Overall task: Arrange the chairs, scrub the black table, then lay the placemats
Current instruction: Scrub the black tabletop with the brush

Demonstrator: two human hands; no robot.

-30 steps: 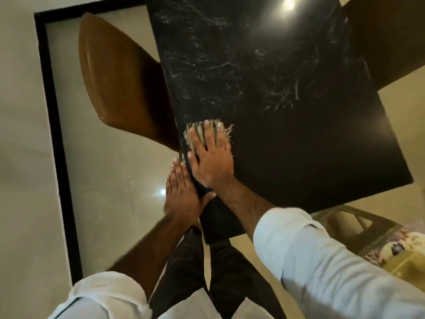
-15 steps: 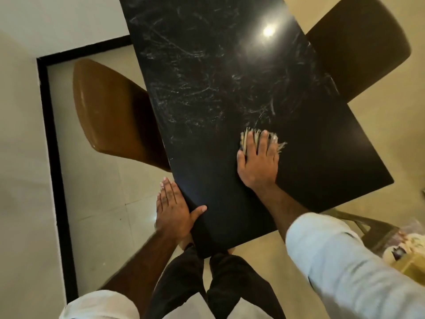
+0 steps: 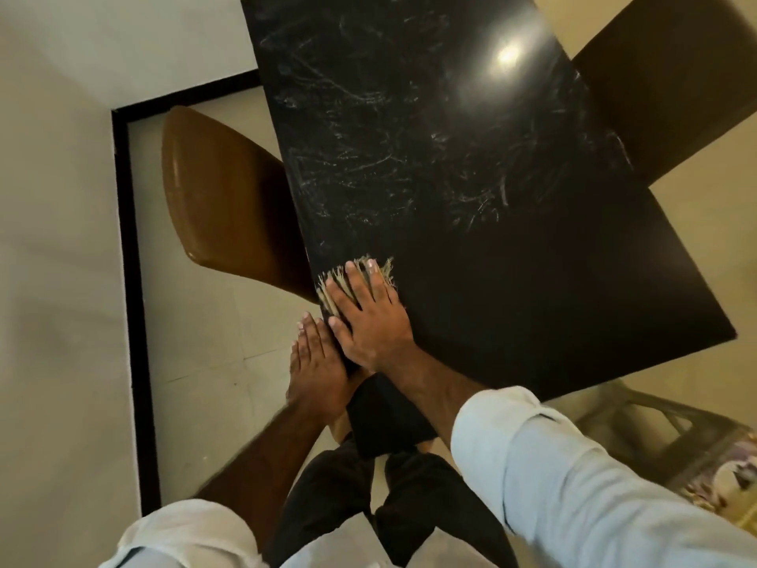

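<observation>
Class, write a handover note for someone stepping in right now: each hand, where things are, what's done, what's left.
Right hand: flat, pressing tan fibre scrubber on glossy black table, near its left edge.
Left hand: open, resting on that edge.
Done: brown chair at left and brown chair at right tucked in; whitish scrub streaks on far half.
Left: scrub near half, lay placemats; none on table.

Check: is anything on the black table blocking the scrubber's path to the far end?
Nothing visible. The right hand presses the scrubber flat at the near left edge; ahead the black table holds only white smears.
</observation>
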